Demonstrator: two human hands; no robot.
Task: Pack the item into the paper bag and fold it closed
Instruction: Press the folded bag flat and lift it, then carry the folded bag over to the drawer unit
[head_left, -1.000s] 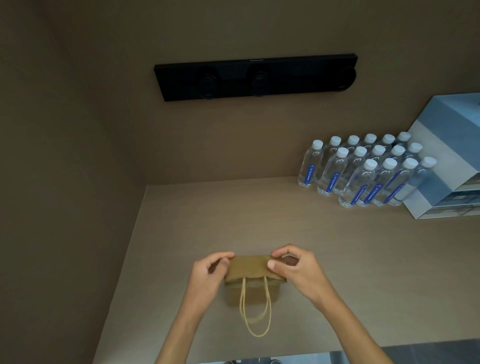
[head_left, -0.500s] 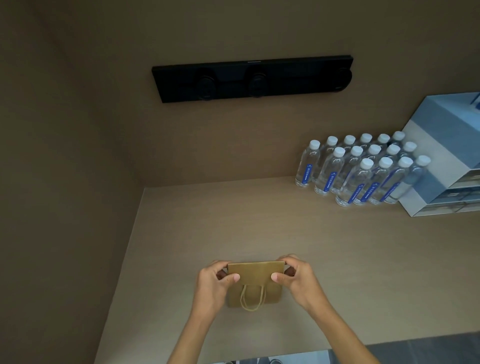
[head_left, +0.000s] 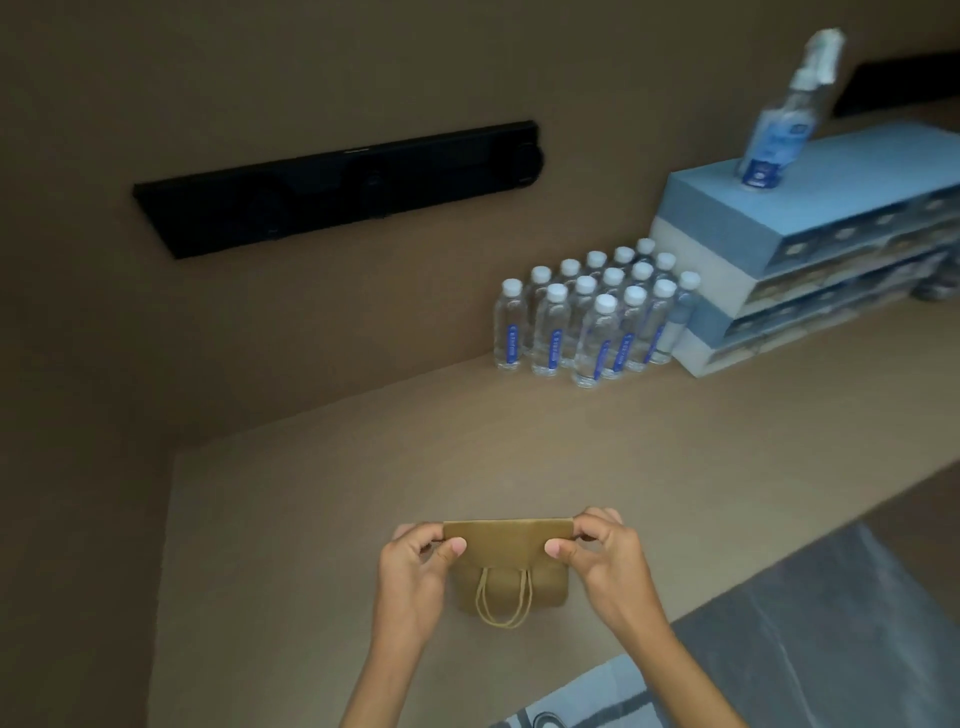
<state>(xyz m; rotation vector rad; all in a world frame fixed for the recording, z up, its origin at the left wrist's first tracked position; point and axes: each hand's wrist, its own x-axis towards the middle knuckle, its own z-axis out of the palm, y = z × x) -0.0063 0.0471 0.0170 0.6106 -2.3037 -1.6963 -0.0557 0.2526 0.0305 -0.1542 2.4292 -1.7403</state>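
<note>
Black bar (head_left: 337, 187): long, fixed to the wall at upper left, above the bench (head_left: 311, 493).

My left hand (head_left: 415, 577): low centre-left, thumb in front and fingers behind the left end of the bag's folded top; grip clamped on that flap.

Paper bag (head_left: 511, 566): brown, small, standing on the bench between my two hands. Its top is folded over toward me into a flat band running from one hand to the other. Twine handles (head_left: 504, 603) hang in a loop down the front face, below the fold. The packed item is not visible; I cannot tell what is inside.

My right hand (head_left: 602, 561): low centre-right, thumb in front and fingers behind the right end of the same flap; grip clamped on it.

Water bottles (head_left: 592, 317): a cluster with white caps and blue labels, upright at the back of the bench, well apart from the bag, just beside the boxes.

Stacked boxes (head_left: 810, 249): blue and white, at far right.

Spray bottle (head_left: 779, 130): blurred, standing on top of the boxes.
</note>
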